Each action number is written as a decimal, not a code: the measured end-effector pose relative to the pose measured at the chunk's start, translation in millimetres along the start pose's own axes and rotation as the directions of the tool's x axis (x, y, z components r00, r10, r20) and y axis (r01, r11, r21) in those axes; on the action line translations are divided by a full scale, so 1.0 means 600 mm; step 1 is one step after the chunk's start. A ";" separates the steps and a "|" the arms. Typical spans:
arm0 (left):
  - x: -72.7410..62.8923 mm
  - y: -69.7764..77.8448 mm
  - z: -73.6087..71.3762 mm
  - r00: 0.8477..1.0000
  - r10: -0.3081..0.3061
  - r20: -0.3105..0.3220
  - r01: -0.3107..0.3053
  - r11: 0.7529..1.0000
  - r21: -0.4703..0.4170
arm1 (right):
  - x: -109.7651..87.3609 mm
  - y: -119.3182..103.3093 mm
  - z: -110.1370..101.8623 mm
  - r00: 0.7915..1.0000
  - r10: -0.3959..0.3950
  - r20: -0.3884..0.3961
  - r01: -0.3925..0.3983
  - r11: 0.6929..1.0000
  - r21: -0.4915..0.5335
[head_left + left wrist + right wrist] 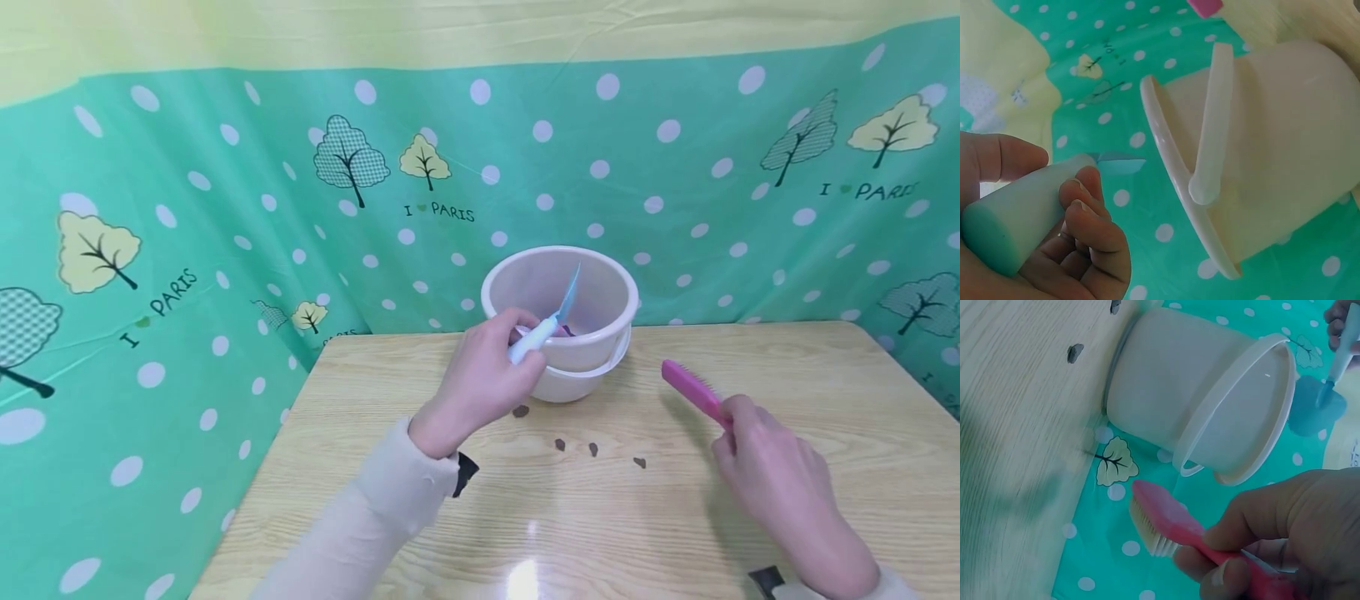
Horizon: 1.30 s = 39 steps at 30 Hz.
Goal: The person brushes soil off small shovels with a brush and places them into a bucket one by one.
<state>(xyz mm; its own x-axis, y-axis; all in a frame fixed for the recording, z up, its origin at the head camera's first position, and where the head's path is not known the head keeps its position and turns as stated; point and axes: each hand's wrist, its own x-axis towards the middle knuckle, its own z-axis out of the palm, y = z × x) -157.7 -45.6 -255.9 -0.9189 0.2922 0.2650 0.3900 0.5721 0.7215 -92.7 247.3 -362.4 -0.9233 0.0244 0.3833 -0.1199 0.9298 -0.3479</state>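
A white bucket (573,385) with a handle stands on the table near the curtain. Over its near rim my left hand (487,367) grips the pale handle of a small blue shovel (533,340), whose blade points up and is seen nearly edge-on. In the right wrist view that shovel blade (1316,407) looks broad and rounded, beside the bucket's mouth. To the right of the bucket, my right hand (776,467) holds a pink brush (692,390) by its handle, raised above the table. Its pale bristles (1147,532) show in the right wrist view.
Several small dark bits (560,445) lie scattered on the wooden table (360,500) in front of the bucket. Something purple (564,332) shows inside the bucket. A green dotted curtain (420,275) hangs behind the table and along its left side.
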 end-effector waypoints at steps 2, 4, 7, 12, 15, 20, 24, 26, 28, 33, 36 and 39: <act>0.012 -0.003 0.000 1.000 0.011 -0.010 -0.011 0.998 0.058 | -0.001 0.001 -0.001 1.000 0.025 0.008 -0.025 1.000 -0.013; 0.023 -0.006 0.000 1.000 0.000 -0.008 0.001 0.997 0.072 | -0.003 0.003 -0.001 0.999 0.040 0.011 -0.040 0.999 -0.027; 0.040 -0.013 0.001 1.000 -0.018 0.000 0.018 0.997 0.072 | -0.003 0.005 -0.001 0.999 0.050 0.012 -0.050 0.998 -0.035; 0.069 -0.018 0.003 0.999 -0.030 0.015 0.028 0.991 0.133 | 0.001 0.008 0.000 0.998 0.055 -0.005 -0.055 0.998 -0.040; 0.086 -0.018 0.005 0.998 -0.054 0.031 0.047 0.983 0.180 | 0.002 0.011 0.001 0.998 0.055 -0.003 -0.055 0.998 -0.043; 0.110 -0.020 0.009 0.992 -0.103 0.070 0.081 0.961 0.266 | 0.002 0.017 0.005 0.997 0.066 0.039 -0.064 0.997 -0.043; 0.122 -0.023 0.016 0.986 -0.133 0.105 0.092 0.941 0.326 | 0.004 0.022 0.008 0.993 0.087 0.083 -0.084 0.996 -0.042; 0.126 -0.024 0.019 0.983 -0.138 0.119 0.088 0.931 0.353 | 0.005 0.025 0.010 0.991 0.092 0.097 -0.088 0.995 -0.043; 0.129 -0.025 0.021 0.983 -0.134 0.126 0.076 0.920 0.385 | 0.006 0.029 0.011 0.989 0.095 0.111 -0.091 0.995 -0.042; 0.134 -0.024 0.024 0.982 -0.124 0.141 0.053 0.905 0.422 | 0.007 0.040 0.016 0.986 0.098 0.136 -0.093 0.995 -0.040; 0.137 -0.023 0.025 0.981 -0.131 0.146 0.053 0.894 0.445 | 0.008 0.046 0.017 0.984 0.098 0.148 -0.092 0.995 -0.042; 0.143 -0.023 0.029 0.978 -0.140 0.154 0.053 0.882 0.469 | 0.009 0.053 0.018 0.980 0.103 0.168 -0.097 0.994 -0.044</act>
<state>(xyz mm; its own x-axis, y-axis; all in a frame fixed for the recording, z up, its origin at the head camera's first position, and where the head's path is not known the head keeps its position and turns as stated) -240.6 -15.0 -254.4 -0.9444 0.3234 0.0598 0.3233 0.8792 0.3499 -105.4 272.9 -380.5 -0.9788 0.0580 0.1963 -0.0136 0.9384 -0.3452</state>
